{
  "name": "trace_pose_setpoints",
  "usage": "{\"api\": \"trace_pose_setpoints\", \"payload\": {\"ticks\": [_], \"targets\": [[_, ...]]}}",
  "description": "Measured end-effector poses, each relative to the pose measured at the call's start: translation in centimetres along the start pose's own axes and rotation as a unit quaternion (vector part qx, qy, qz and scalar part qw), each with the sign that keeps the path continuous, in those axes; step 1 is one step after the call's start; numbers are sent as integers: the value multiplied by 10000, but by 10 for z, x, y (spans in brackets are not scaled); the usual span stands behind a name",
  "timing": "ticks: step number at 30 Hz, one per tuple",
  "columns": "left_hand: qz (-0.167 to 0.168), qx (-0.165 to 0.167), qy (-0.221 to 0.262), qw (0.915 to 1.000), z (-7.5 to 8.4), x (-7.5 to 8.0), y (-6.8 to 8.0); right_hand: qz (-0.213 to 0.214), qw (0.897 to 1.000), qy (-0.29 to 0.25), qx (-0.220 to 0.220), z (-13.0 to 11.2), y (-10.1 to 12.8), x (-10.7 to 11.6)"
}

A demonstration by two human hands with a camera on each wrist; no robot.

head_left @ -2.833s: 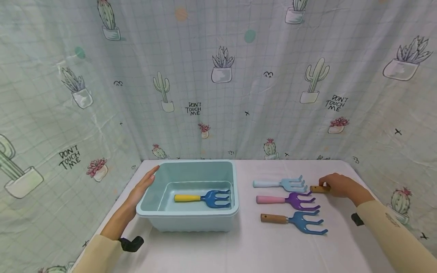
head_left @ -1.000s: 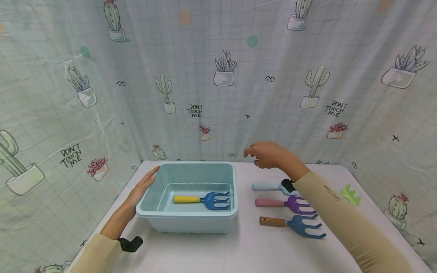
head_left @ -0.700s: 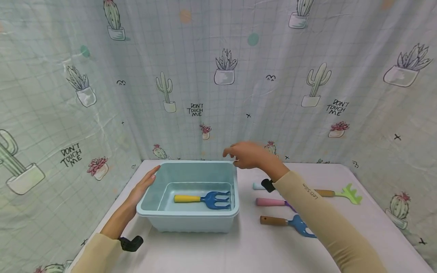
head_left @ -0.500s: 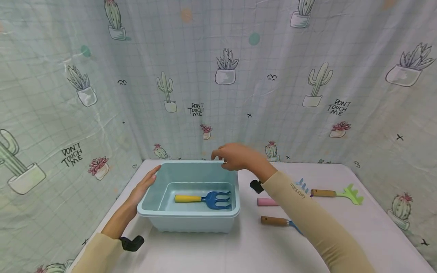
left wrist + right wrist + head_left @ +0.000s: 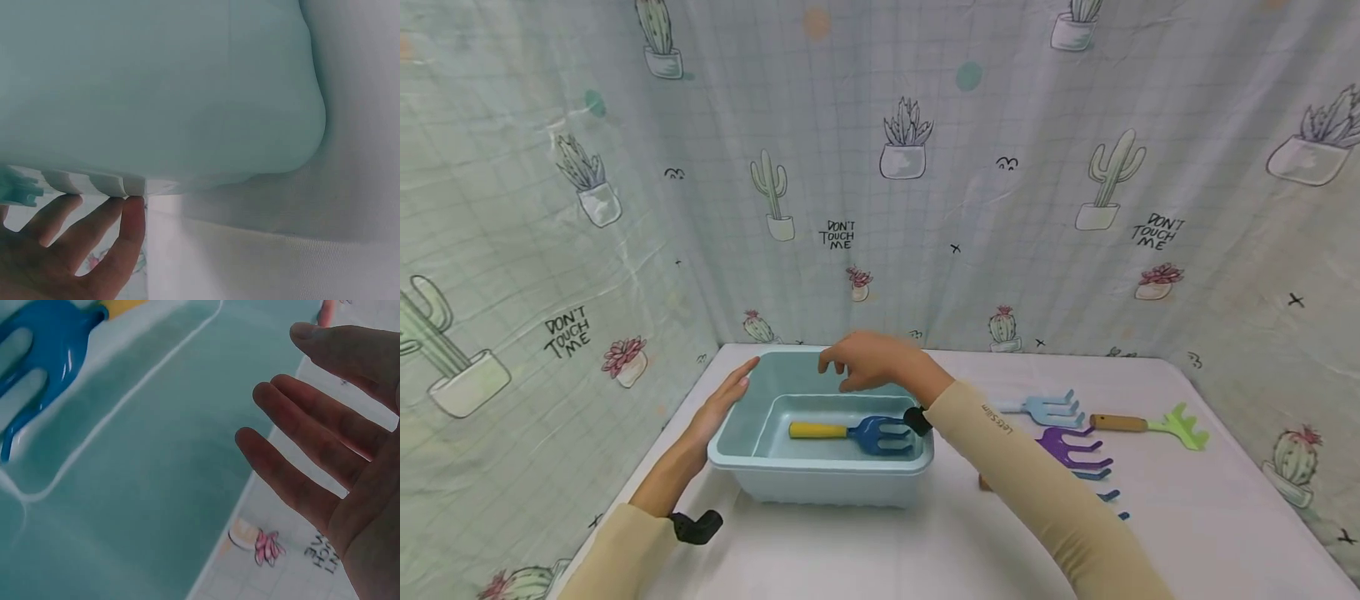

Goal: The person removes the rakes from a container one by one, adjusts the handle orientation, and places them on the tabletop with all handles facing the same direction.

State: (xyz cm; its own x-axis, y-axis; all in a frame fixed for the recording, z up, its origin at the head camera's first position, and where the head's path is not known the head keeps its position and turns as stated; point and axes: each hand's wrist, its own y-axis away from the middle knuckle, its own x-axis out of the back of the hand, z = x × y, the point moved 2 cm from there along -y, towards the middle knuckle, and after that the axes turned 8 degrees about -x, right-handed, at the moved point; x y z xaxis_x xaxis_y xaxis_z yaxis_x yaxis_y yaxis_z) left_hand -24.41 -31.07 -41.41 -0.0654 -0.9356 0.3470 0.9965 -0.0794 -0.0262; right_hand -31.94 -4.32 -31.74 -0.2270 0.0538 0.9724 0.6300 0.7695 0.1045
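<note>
A light blue plastic tub [image 5: 820,483] stands on the white table. In it lies a blue hand fork with a yellow handle [image 5: 850,432], also seen in the right wrist view [image 5: 44,356]. My right hand [image 5: 861,362] hovers empty above the tub, fingers loosely spread [image 5: 300,481]. My left hand [image 5: 718,408] lies flat against the tub's left wall, fingers straight [image 5: 94,231] on its side [image 5: 156,94].
Right of the tub lie a pale blue fork [image 5: 1048,408], a purple fork [image 5: 1071,450], a dark blue fork [image 5: 1101,487] mostly hidden by my sleeve, and a green rake with a wooden handle [image 5: 1157,425]. Cactus-print cloth [image 5: 880,167] walls the table on three sides.
My right hand left the green rake lying on the table at the right and swept left, coming over the tub. The left hand stayed on the tub's side.
</note>
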Motion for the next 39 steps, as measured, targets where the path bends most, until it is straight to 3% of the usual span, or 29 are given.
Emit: {"api": "trace_pose_setpoints", "payload": {"ticks": [12,17,23,29,39], "targets": [[-4,-142,98,9999,3,0,2,-740,9958,-526,73,-10,-37,-39],[-4,-102,164,9998,3,1,1,-959,9921,-805,26,-9,-45,-44],[-5,-82,133,9999,0,0,2,-1025,9917,-780,-2,-9,-56,-51],[-54,-27,53,10000,-2,-3,3,-1332,9880,-749,-223,-8,-61,-65],[27,-44,65,10000,1,0,2,-1438,9844,-913,-431,-6,-62,-74]]}}
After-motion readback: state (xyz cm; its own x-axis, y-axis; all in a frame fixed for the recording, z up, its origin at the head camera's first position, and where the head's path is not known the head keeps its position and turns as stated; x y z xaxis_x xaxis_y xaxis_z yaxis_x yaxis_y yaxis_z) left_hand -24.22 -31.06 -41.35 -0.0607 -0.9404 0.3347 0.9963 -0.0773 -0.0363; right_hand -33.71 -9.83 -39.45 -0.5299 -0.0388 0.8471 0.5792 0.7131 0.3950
